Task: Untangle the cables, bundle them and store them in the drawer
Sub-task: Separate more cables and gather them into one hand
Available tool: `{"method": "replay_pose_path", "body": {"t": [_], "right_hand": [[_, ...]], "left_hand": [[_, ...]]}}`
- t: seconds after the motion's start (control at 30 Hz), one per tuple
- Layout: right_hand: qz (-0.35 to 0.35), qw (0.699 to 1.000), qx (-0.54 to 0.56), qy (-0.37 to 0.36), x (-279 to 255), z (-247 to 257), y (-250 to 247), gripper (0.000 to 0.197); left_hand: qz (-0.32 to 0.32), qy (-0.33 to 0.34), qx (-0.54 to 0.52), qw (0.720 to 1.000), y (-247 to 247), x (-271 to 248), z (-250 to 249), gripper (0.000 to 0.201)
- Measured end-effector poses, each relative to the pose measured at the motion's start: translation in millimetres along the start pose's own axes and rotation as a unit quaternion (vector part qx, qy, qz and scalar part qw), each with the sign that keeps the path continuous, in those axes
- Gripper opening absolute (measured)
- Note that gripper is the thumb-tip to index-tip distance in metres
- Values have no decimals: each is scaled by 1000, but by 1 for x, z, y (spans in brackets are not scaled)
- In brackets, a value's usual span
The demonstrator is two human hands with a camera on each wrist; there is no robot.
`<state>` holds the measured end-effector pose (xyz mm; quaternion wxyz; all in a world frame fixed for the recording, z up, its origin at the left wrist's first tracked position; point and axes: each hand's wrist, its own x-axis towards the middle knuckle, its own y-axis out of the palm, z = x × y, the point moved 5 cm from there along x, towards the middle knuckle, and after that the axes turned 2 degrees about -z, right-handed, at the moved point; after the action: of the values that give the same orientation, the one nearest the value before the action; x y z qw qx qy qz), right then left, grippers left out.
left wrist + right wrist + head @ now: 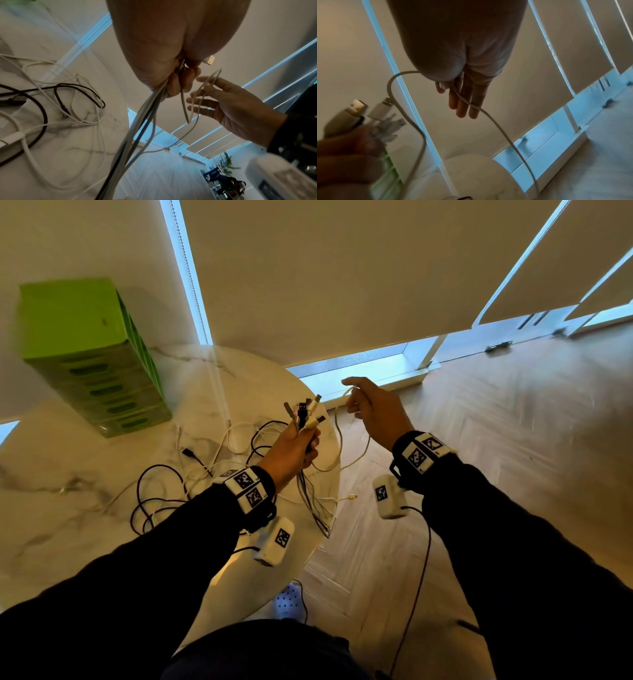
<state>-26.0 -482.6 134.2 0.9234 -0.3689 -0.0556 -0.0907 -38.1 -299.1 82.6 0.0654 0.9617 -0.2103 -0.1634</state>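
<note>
Head view: left hand (295, 449) fisted round a bunch of USB plug ends (306, 412), cords hanging below it over the marble table (85, 508) edge. Right hand (371, 409) lifts one white cable (339, 436) in a loop, thumb & forefinger pinching it, other fingers loose. Rest of the cables (178, 484), black & white, lie tangled on the table. Green drawer unit (92, 354) at back left, all drawers look shut.

Left wrist view: left hand (163, 56) clamps approx. five or six cords (137, 128); the table tangle (65, 101) isn't sorted.

Right wrist view: right hand (464, 86) pinches the white cable (496, 125); three fingers (462, 106) straight.

Judgement: early-mid stage. Ends gathered, untangling partly done; bundling & storing in a drawer not begun.
</note>
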Motion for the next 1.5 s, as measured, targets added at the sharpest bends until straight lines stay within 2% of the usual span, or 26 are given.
{"method": "replay_pose_path", "body": {"t": [0.1,0.2,0.3,0.43,0.5,0.53,0.6,0.7,0.8,0.87,0.93,1.0,1.1,1.17,1.27,1.33,1.5], "right_hand": [[51,999,10,7,-4,11,17,26],[115,993,-37,-11,-15,18,36,22],[135,990,-41,5,-24,20,49,14],[161,987,-22,2,-31,27,60,15],[198,980,-18,-16,-36,29,68,13],[220,975,-20,-21,-40,29,72,13],[276,960,-40,-5,-49,26,80,15],[368,924,-93,38,-66,4,85,31],[464,874,-135,52,-85,-22,90,34],[488,855,-157,74,-93,-43,94,32],[455,862,-209,82,-88,-67,96,31],[398,880,-250,73,-76,-80,94,27],[313,927,-204,21,-52,-59,91,28],[267,947,-176,-33,-36,-33,91,27],[236,954,-149,-113,-18,1,94,20],[223,955,-142,-138,-13,11,95,21],[183,969,-102,-133,-17,17,93,24]], "left_hand": [[-12,4,-15,1000,0,1,2,13],[-39,7,-44,998,-5,2,4,14],[-79,-10,-66,995,-13,6,7,13],[-105,-3,-55,993,-22,10,9,25],[-121,2,-32,992,-27,14,10,21],[-136,0,-21,990,-31,17,11,31],[-170,-11,-28,985,-39,23,10,57],[-213,1,-40,976,-58,30,2,66],[-249,26,-44,967,-80,29,-13,58],[-251,34,-44,966,-88,27,-20,37],[-233,47,-38,971,-88,20,-27,23],[-200,54,-22,978,-85,12,-30,22],[-157,44,36,986,-81,4,-23,31],[-144,39,71,986,-78,1,-16,32],[-134,34,90,986,-70,-2,-5,31],[-126,34,100,986,-66,-2,-2,31],[-116,20,122,985,-66,-2,2,22]]}}
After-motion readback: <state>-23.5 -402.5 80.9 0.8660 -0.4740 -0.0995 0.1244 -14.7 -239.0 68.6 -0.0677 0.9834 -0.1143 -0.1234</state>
